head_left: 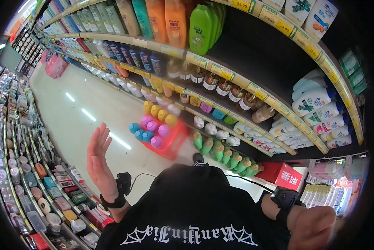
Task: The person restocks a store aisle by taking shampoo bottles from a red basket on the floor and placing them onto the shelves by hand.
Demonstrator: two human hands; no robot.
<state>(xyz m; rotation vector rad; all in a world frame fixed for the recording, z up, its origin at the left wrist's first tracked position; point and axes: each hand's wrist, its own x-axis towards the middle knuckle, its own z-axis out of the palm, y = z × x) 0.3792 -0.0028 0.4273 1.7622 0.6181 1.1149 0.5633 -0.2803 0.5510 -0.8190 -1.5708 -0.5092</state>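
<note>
My left hand [98,158] is raised over the aisle floor, fingers stretched out and holding nothing. At the lower right, my right hand [312,227] looks rounded and blurred, beside the shelving; its fingers do not show clearly, and no object is visible in it. On the floor ahead stands a red plastic crate [172,143] with several yellow-capped bottles [155,111], purple bottles [152,126] and blue bottles [135,128] in it or against it. Neither hand touches the crate. Green shampoo bottles [201,29] stand on an upper shelf, next to orange bottles [175,23].
Shelf edges with yellow price tags [285,27] curve along the right. White bottles [314,102] fill the right end, and pump bottles [210,81] line a middle shelf. Green bottles [226,155] stand low down. Soap boxes [62,203] line the left shelving. A red box [287,175] stands right.
</note>
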